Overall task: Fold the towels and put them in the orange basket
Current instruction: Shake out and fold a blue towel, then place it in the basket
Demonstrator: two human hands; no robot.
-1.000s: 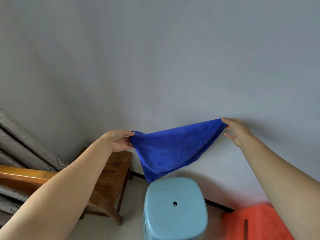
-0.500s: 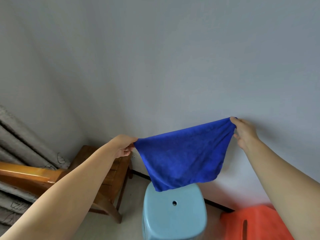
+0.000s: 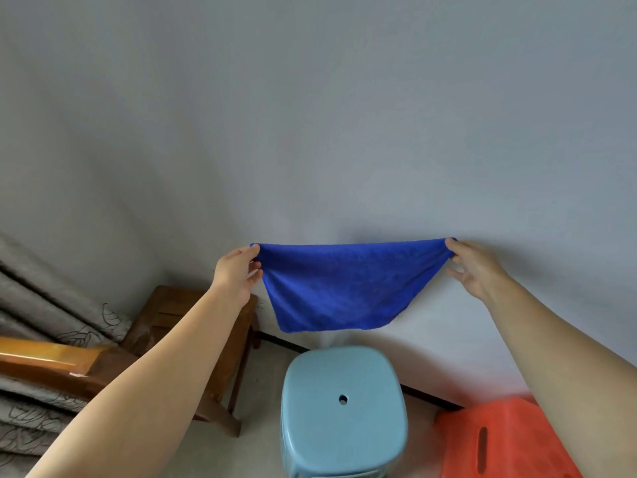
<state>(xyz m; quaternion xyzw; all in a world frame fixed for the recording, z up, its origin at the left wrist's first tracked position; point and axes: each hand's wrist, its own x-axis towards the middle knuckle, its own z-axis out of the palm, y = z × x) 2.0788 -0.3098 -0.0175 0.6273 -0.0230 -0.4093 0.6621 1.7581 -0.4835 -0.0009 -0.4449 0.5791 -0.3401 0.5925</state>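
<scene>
Room: pale grey wall [image 3: 344,115] fills most of the view; light floor [image 3: 262,384] below, with a dark strip along the foot of the wall.
Orange basket [image 3: 496,439]: nearest item, at the lower right corner on the floor, partly cut by the frame edge and by the right forearm. Orange plastic, one slot handle in the visible side. Its inside cannot be seen, so its contents cannot be told.
Blue stool [image 3: 343,408]: pale blue plastic, square rounded seat with a small round hole at the centre. Stands on the floor just left of the orange basket, with nothing lying on the seat.
Wooden chair [image 3: 193,326]: brown, left of the blue stool, against the wall; an orange-brown wooden rail crosses in front of it at the left edge.
Curtain [image 3: 44,298]: grey, with a dark leaf outline pattern, at the far left.
Towel [image 3: 348,288]: deep blue, held up in the air above the blue stool and in front of the wall, top edge pulled nearly level, lower edge sagging to a rounded drape. Apart from the stool and the basket.
Left hand [image 3: 238,270]: grip pinches the towel's upper left corner between thumb and fingers.
Right hand [image 3: 472,267]: grip pinches the upper right corner with thumb and forefinger; the other fingers are spread loose.
Writing: no lettering or brand is legible on any item.
</scene>
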